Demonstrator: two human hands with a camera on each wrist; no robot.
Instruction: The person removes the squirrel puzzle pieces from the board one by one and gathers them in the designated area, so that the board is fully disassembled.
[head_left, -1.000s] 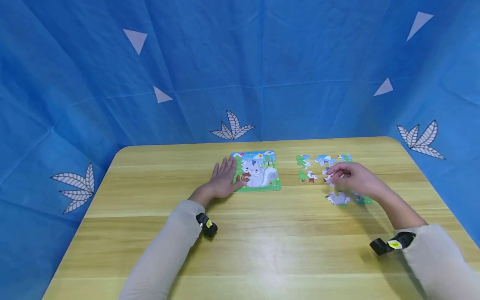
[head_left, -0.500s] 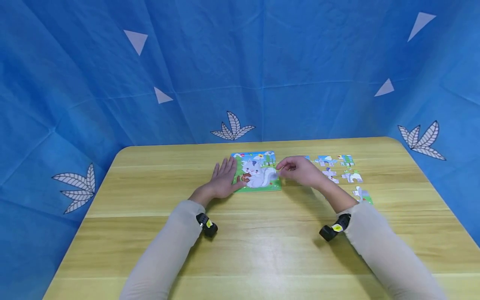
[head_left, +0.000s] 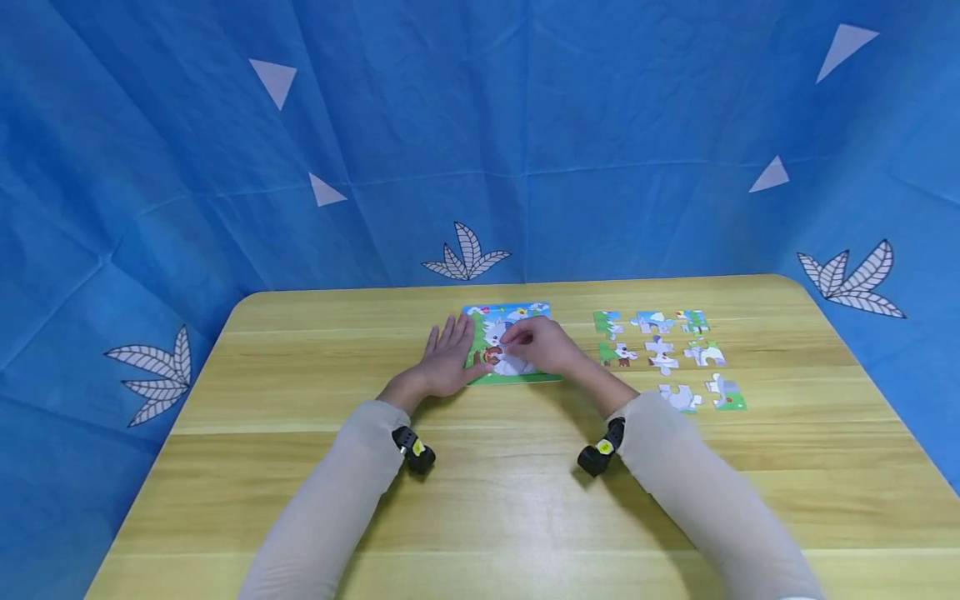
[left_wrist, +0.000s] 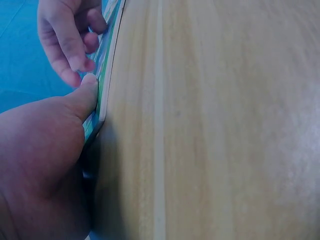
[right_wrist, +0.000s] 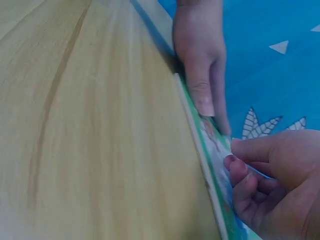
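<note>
A square puzzle board point(head_left: 487, 321), printed with a grey-white squirrel and an acorn, lies towards the back of the table. My left hand point(head_left: 446, 362) rests at its left side with fingers stretched out, and the thumb reaches onto the board's lower part. Over the board's middle is my right hand point(head_left: 546, 345), its fingers curled in and pointing down-left. In the right wrist view the right hand's point(right_wrist: 287, 182) thumb and fingertips come close together just above the picture; no piece shows clearly between them. Several loose jigsaw pieces point(head_left: 662, 357) lie in spaced rows right of the board.
The wooden table point(head_left: 495, 500) stretches towards me below both forearms. Behind it hangs a blue cloth point(head_left: 615, 125) with white triangles and leaf prints. Each wrist carries a small black camera point(head_left: 596, 457).
My right hand has swept left from above the loose pieces to over the board, uncovering the rows of pieces. The left hand has stayed in place.
</note>
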